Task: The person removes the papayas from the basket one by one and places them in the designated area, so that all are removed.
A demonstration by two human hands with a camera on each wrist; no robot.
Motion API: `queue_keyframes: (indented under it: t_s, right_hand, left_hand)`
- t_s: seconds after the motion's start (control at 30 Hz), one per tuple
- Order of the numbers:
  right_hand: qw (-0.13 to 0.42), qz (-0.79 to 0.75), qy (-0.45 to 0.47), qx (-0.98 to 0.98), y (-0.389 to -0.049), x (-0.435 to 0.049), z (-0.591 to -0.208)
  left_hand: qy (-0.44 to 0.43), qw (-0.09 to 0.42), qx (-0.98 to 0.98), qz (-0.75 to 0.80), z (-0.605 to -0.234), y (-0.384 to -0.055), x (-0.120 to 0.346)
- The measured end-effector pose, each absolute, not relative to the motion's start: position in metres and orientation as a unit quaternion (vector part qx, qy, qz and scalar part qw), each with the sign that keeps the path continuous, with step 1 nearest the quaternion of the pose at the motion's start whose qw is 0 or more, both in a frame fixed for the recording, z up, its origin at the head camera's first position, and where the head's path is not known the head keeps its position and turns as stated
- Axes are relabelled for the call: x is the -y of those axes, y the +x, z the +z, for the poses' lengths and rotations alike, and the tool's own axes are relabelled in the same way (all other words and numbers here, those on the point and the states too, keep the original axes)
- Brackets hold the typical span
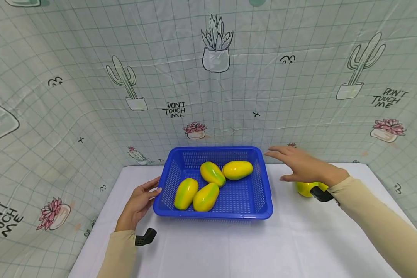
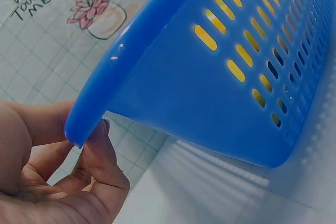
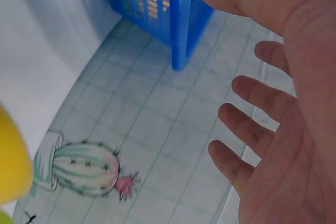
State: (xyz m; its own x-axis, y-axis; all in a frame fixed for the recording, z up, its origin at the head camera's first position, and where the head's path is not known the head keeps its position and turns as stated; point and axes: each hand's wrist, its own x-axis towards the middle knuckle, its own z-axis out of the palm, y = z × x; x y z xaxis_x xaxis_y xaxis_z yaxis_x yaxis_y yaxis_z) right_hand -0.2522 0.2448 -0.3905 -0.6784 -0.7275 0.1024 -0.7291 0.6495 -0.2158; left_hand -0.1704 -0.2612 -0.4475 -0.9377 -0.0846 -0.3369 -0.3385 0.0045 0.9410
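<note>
A blue plastic basket with slotted walls stands on the white table, holding several glossy yellow-green mangoes. My left hand is at the basket's left side; in the left wrist view its thumb and fingers pinch the rim. To the right of the basket, my right hand hovers with fingers extended and holds nothing. The right wrist view shows these spread fingers apart from the basket's rim. Under the right wrist lies more yellow fruit, partly hidden by the hand and sleeve.
The white tabletop extends in front of the basket and to both sides. A grid-patterned cloth with cactus drawings hangs behind and around the table, close to the basket's far rim. A small black device sits at each wrist.
</note>
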Motion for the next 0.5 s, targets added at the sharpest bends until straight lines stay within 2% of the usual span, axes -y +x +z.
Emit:
queue_keyframes:
  t_s: [0.3, 0.5]
  right_hand:
    - [0.004, 0.098, 0.446, 0.890, -0.267, -0.213, -0.396]
    - [-0.019, 0.078, 0.442, 0.894, -0.273, -0.194, -0.397]
  left_hand:
    - [-0.144, 0.089, -0.704, 0.689, -0.450, -0.171, 0.262]
    - [-0.141, 0.089, -0.706, 0.688, -0.451, -0.171, 0.263]
